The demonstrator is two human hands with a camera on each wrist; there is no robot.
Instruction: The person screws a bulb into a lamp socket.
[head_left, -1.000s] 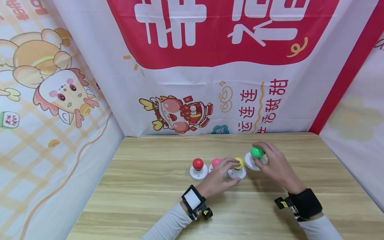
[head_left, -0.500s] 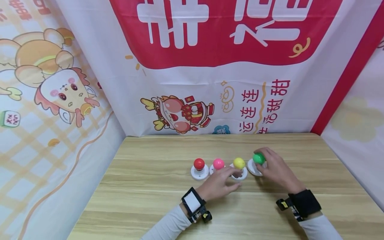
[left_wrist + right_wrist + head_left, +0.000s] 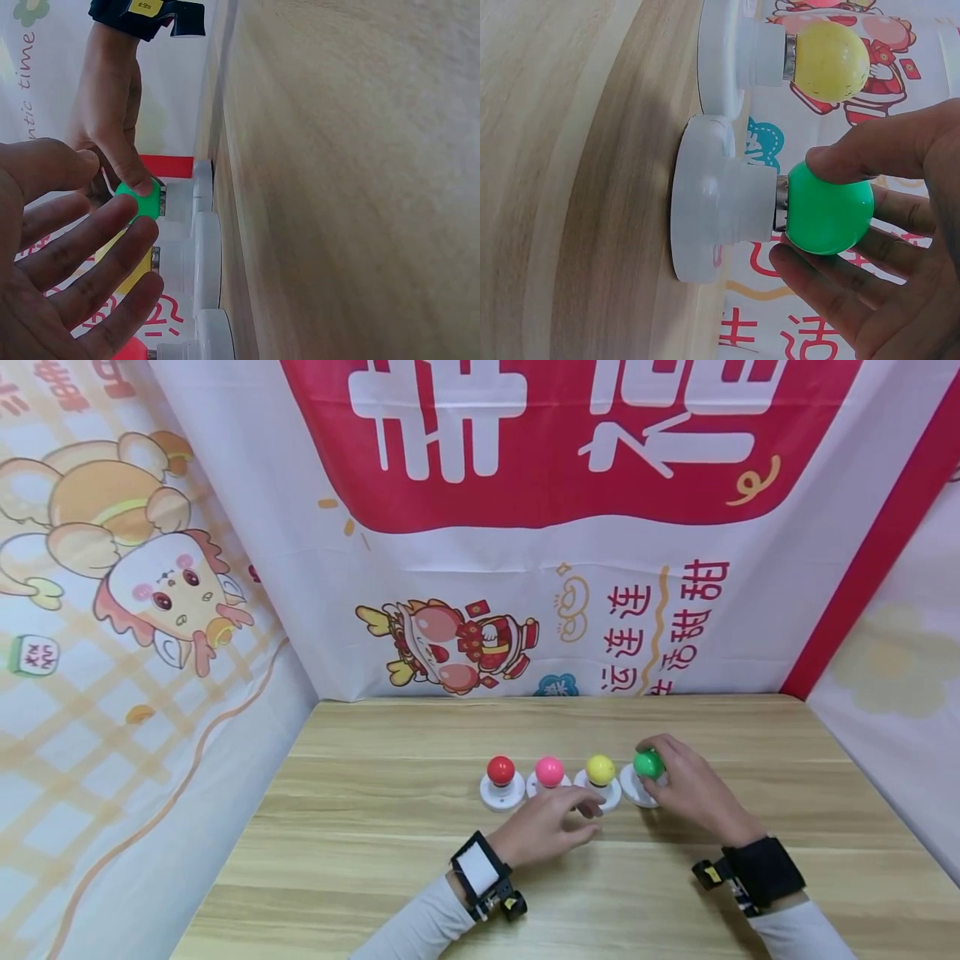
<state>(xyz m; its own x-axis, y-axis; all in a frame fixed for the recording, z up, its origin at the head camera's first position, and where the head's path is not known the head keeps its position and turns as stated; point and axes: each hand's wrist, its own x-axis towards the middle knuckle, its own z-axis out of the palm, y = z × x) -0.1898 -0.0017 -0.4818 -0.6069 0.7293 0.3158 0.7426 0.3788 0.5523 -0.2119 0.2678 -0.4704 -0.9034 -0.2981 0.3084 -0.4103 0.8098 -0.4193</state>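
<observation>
My right hand [image 3: 692, 793] holds a green light bulb [image 3: 831, 214] between thumb and fingers. The bulb stands upright in a round white lamp holder [image 3: 703, 195], which sits on the table. Left of it in the head view is a yellow bulb [image 3: 601, 768] in a like holder, then a pink bulb [image 3: 550, 771] and a red bulb [image 3: 501, 770], all in a row. My left hand [image 3: 546, 828] hovers with loose, spread fingers in front of the pink and yellow bulbs' holders and partly hides them. In the left wrist view its fingers [image 3: 97, 262] hold nothing.
The wooden table [image 3: 360, 852] carries the row of lamp holders near its middle. A printed cloth [image 3: 442, 560] hangs behind its back edge. More cloth [image 3: 217, 760] closes off the left and right sides.
My right hand has brought the green bulb and its holder towards me, in line with the row. My left hand has drawn back from the yellow bulb.
</observation>
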